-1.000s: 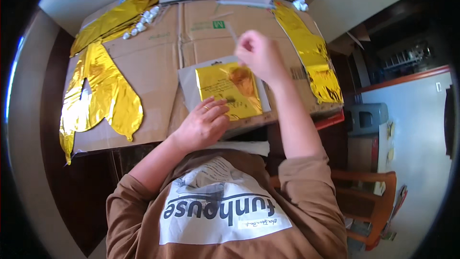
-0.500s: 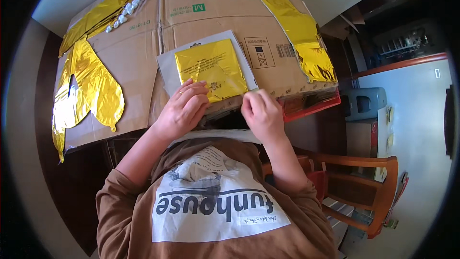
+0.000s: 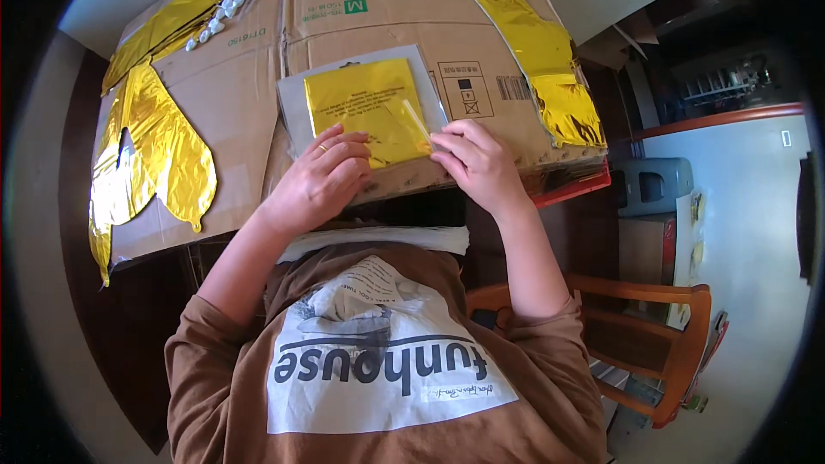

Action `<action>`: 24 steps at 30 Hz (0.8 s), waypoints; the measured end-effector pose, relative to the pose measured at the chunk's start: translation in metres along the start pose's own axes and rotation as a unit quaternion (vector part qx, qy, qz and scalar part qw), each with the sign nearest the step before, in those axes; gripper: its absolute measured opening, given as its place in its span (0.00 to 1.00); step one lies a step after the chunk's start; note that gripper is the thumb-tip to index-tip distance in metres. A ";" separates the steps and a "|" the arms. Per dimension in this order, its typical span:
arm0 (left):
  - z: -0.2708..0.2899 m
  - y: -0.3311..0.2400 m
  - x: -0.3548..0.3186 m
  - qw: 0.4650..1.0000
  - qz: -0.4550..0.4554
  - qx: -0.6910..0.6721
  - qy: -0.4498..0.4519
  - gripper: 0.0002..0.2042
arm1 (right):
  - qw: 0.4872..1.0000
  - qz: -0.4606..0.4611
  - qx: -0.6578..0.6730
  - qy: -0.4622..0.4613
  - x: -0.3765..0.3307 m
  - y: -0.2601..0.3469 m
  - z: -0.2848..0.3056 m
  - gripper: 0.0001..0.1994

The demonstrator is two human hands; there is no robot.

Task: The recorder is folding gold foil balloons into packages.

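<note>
- Board (image 3: 245, 116): cardboard, under everything; prob. a flat base.
- Long foil (image 3: 176, 21), gold, far L; wht lumps (image 3: 215, 26) in a row along its R side.
- Flat foil (image 3: 176, 142), gold, near L; spread, lower tip past board edge; seems set aside to leave room mid.
- L hand (image 3: 322, 176): fingers spread on packet's lower L, not closed round it; prob. steadying it.
- Packet (image 3: 357, 99): folded gold foil, sq., dk print up; flat on gray sleeve (image 3: 292, 103), mid board, nr front edge, prob. for easy reach.
- R hand (image 3: 481, 163): thumb & forefinger nr tog. at packet's lower R corner; can't tell if pinched.
- R foil (image 3: 546, 69), gold, lengthwise, clear of hands.
</note>
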State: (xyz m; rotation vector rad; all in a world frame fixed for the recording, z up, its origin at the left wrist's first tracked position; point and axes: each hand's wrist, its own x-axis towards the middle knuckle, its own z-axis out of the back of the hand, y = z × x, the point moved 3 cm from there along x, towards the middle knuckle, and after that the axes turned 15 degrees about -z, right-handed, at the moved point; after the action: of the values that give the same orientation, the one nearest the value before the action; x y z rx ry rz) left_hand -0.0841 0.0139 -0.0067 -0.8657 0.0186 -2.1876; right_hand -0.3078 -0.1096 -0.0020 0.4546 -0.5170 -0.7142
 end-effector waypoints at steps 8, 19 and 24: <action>0.013 0.007 0.011 0.999 -0.027 -0.005 0.035 0.10 | 0.994 -0.067 -0.010 -0.091 -0.019 0.000 -0.013 0.13; -0.041 0.005 0.039 0.990 -0.099 -0.037 0.091 0.16 | 0.984 -0.014 -0.102 -0.145 -0.069 -0.003 0.003 0.17; -0.038 0.008 0.039 0.992 -0.087 -0.037 0.079 0.17 | 0.994 -0.034 -0.055 -0.086 -0.054 -0.003 0.010 0.16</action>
State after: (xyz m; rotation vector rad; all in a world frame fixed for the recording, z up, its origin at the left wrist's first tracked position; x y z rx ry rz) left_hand -0.1197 -0.0271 -0.0163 -0.7560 0.1062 -2.4286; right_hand -0.3502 -0.0752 -0.0114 0.3100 -0.6234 -0.8486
